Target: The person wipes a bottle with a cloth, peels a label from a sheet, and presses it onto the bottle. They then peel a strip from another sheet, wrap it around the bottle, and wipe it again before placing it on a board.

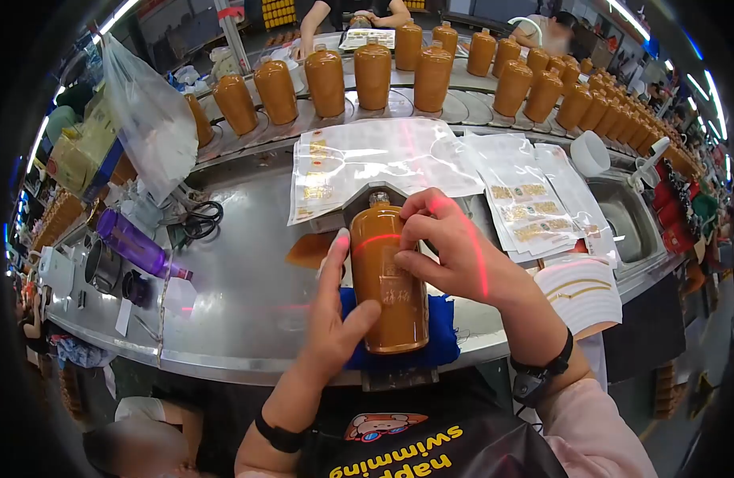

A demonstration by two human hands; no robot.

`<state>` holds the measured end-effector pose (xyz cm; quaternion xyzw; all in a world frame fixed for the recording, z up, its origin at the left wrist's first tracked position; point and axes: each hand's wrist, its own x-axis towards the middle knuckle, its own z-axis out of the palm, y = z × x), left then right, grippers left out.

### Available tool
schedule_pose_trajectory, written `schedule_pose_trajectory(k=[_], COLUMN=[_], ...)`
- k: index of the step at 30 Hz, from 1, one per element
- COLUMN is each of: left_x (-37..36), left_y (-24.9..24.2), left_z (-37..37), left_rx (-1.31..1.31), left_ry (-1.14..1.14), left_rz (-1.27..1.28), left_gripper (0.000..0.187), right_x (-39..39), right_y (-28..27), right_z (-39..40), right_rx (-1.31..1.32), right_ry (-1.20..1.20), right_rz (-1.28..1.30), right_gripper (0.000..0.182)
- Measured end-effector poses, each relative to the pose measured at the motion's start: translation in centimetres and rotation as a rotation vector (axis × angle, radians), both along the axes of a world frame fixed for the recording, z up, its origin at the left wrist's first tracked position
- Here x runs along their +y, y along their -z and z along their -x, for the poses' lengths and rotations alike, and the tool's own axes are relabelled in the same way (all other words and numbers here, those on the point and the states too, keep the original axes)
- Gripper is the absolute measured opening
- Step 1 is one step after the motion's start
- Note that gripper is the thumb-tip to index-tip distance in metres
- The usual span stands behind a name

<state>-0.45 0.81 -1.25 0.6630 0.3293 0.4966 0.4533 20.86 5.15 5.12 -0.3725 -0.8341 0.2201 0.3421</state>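
A glossy brown bottle (387,279) lies on a blue cloth (444,331) in a metal holder, its neck pointing away from me. Red laser lines cross the bottle and my hands. My left hand (335,319) rests along the bottle's left side, thumb on its surface and fingers apart from the thumb. On the right, my right hand (447,247) has bent fingers and thumb close together at the bottle's upper right side; what they hold, if anything, is too small to tell. Pale lettering shows on the bottle's front.
Sheets of gold labels (526,209) and clear film (383,163) lie beyond the bottle. Brown bottles (372,76) line the conveyor behind. At left are a purple bottle (132,241), a black cable (201,221) and a plastic bag (152,119). A co-worker's arm (310,30) is across the conveyor.
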Motion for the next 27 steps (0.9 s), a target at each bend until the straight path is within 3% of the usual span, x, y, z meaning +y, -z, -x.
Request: schedule_pose_trajectory(k=[4,10,11,15,17,23,27], left_x=[1.7,1.8,2.0,2.5,2.8,3.8,3.4], left_y=[-0.7,-0.5,-0.6,-0.3,0.4,-0.1,-0.2], left_z=[-2.3,-2.2,-2.1,-2.4,-2.3,-2.2,-2.1], left_rx=[-0.214,-0.379,-0.406,-0.262,-0.200,-0.422,-0.360], left_ry=[-0.027,-0.012,-0.004,-0.060,-0.085,-0.004,0.001], left_rz=[0.268,0.336,0.357,0.279,0.241,0.425,0.363], left_gripper=[0.080,0.077,0.077,0.076,0.074,0.071,0.076], right_x=[0.2,-1.0,-1.8,-3.7,-3.5,-3.0,-3.1], right_y=[0.5,1.2,1.5,2.0,2.7,2.8,2.5], right_z=[0.6,0.5,0.1,0.2,0.3,0.2,0.2], right_rx=[0.062,0.129,0.097,-0.064,-0.059,-0.067,-0.090], right_ry=[0.035,0.229,0.195,0.077,0.095,0.106,0.120], right_rz=[-0.028,-0.219,-0.229,-0.245,-0.229,-0.221,-0.211], right_gripper=[0.018,0.019,0.032,0.055,0.055,0.057,0.057])
